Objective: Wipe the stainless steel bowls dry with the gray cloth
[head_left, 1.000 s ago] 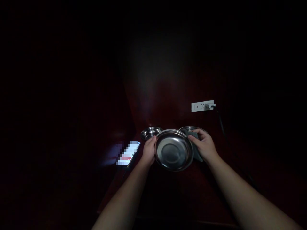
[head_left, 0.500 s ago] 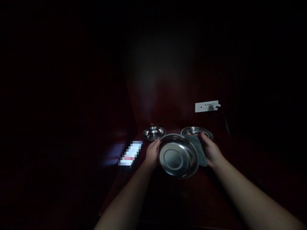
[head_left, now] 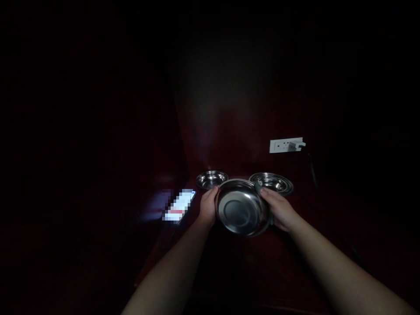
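A shiny steel bowl (head_left: pixel 241 212) is held up over the dark red table, tilted so its round underside faces me. My left hand (head_left: pixel 208 206) is closed on the bowl's left rim. On the right side, my right hand (head_left: pixel 280 209) presses a grey-green cloth (head_left: pixel 258 187) against the rim, thumb at the upper edge. Most of the cloth is hidden behind the hand and the bowl. Behind the held bowl stand a second steel bowl (head_left: pixel 211 179) at the left and a stack of steel dishes (head_left: pixel 278 183) at the right.
A lit phone (head_left: pixel 180 205), its screen blurred, lies left of my left hand. On the dark red back wall is a white socket panel (head_left: pixel 278 145) with a charger plugged in and a cable hanging down. The surroundings are very dark.
My right hand has moved left with the cloth, from beside the bowl onto its right rim. The left hand keeps its hold. The view has shifted slightly.
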The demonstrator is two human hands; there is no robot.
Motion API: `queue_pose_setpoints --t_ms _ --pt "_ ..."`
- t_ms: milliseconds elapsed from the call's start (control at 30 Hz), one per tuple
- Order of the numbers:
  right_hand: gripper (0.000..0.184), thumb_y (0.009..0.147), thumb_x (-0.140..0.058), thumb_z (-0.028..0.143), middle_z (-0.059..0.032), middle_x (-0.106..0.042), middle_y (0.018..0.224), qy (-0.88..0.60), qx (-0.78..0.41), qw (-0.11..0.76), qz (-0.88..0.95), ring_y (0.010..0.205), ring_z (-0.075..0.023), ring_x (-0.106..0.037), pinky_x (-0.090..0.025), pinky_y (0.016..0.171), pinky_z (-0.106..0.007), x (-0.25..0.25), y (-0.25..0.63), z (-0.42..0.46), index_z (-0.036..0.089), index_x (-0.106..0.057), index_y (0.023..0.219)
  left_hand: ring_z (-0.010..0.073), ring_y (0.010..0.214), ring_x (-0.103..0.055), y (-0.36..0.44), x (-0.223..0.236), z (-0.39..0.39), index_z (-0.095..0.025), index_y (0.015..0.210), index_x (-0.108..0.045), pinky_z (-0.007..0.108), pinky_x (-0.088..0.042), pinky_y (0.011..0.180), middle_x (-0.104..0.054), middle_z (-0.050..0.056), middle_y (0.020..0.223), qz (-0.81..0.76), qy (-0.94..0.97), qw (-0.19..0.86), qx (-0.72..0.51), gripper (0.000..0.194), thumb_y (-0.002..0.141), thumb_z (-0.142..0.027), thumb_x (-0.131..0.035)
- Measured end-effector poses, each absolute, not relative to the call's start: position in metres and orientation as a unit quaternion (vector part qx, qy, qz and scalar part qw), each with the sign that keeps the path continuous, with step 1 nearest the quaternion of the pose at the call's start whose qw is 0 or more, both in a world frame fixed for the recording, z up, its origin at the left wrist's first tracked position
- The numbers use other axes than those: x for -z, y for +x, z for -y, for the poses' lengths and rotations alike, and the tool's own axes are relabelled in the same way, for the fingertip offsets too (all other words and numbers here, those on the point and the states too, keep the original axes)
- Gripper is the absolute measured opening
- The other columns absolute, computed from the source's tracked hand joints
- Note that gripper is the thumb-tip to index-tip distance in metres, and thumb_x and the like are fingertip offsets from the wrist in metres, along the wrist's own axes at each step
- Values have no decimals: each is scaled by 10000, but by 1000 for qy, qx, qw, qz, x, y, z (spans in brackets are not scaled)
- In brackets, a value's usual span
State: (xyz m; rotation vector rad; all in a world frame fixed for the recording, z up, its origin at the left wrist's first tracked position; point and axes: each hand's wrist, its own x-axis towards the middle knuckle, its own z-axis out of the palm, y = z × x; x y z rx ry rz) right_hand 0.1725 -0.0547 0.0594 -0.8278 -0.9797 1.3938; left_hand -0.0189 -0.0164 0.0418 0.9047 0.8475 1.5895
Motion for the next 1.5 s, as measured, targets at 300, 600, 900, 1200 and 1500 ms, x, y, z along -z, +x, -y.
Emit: queue_pose_setpoints --t_ms 300,600,900,1200,1500 --pt "346 733 -621 545 -11 -655 721 -398 -413 694 436 660 -176 -592 -477 626 -303 -51 176 38 211 -625 822 163 730 -636 -18 -22 3 -169 859 -640 253 -453 642 -685 50 814 -361 391 571 -624 339 685 -456 -690" --pt "210 865 -448 334 -3 -490 590 -433 -45 556 708 557 -156 -458 -364 568 -289 -55 183 58 229 -460 684 315 944 -639 -22 -36 18 -186 1169 -535 390 -489 672 -588 191 1200 -363 386 773 -349 828 695 -825 -305" --pt "203 909 -408 314 -32 -548 700 -333 -36 371 866 641 -151 -488 -354 593 -281 -53 164 65 205 -459 746 260 802 -659 -24 -43 26 -205 1263 -506 328 -451 649 -666 156 1054 -281 402 812 -317 860 710 -821 -276" --pt "149 916 -412 326 -54 -610 859 -343 -101 288 888 770 -175 -547 -396 680 -305 -53 157 72 202 -484 875 260 876 -631 -18 -40 30 -169 1135 -598 362 -468 723 -678 144 989 -281 392 806 -343 740 759 -754 -346" --pt "145 895 -454 307 -36 -598 887 -311 -223 289 877 777 -156 -544 -411 686 -287 -48 153 71 194 -513 965 241 795 -628 -19 -34 35 -135 920 -663 326 -451 706 -684 123 797 -295 439 789 -312 454 741 -538 -558"
